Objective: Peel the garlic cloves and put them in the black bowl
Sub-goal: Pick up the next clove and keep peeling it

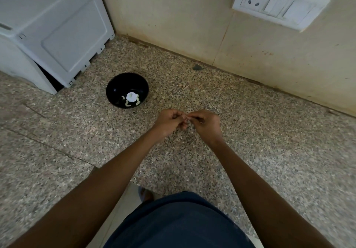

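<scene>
A black bowl (127, 90) stands on the speckled granite counter (250, 132), left of and behind my hands. Inside it lie a few pale peeled garlic cloves (137, 102) around a white round spot. My left hand (169, 122) and my right hand (206, 124) meet fingertip to fingertip above the counter. Between them they pinch a small garlic clove (186, 117), which the fingers mostly hide.
A white appliance (52, 30) fills the back left corner, close to the bowl. A beige wall runs along the back with a white socket and switch plate (279, 4). A small dark chip (196, 67) lies at the wall's foot.
</scene>
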